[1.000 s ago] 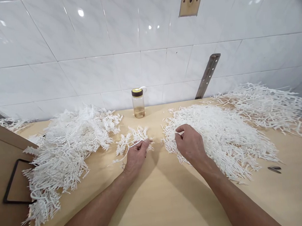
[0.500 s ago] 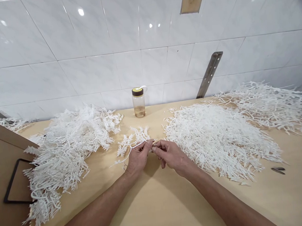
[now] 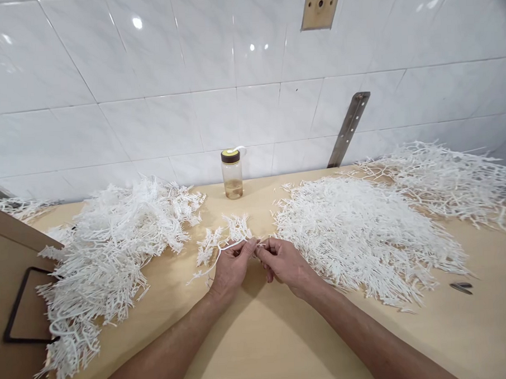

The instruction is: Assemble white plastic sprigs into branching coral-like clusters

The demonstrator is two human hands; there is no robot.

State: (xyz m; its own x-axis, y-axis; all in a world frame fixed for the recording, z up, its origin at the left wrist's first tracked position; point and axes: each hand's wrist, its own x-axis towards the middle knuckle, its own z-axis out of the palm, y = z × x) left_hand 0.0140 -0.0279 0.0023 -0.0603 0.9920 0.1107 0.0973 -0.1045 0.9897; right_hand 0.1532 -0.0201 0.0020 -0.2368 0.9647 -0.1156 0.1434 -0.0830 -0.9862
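Note:
Between thumb and fingers, my left hand (image 3: 233, 267) grips a thin white branching stem (image 3: 216, 261), whose forked end sticks out to the left. My right hand (image 3: 283, 261) is pinched close beside it, fingertips almost touching the left ones at a small pale tip; what exactly it holds is hidden by the fingers. Just behind the hands lies a small cluster of white branched sprigs (image 3: 213, 244). A large heap of feathery white sprigs (image 3: 109, 257) spreads to the left, and a heap of thin white pieces (image 3: 359, 229) lies to the right.
A clear bottle (image 3: 233, 182) with a dark lid stands near the tiled wall. Bare white branches (image 3: 449, 178) are piled at the back right. Small dark snips (image 3: 461, 287) lie at the right. A brown box (image 3: 18, 289) with a black handle borders the left side.
My right fingertips have shifted slightly closer to the left ones. The left hand keeps its grip on the stem, and the view has tilted a little.

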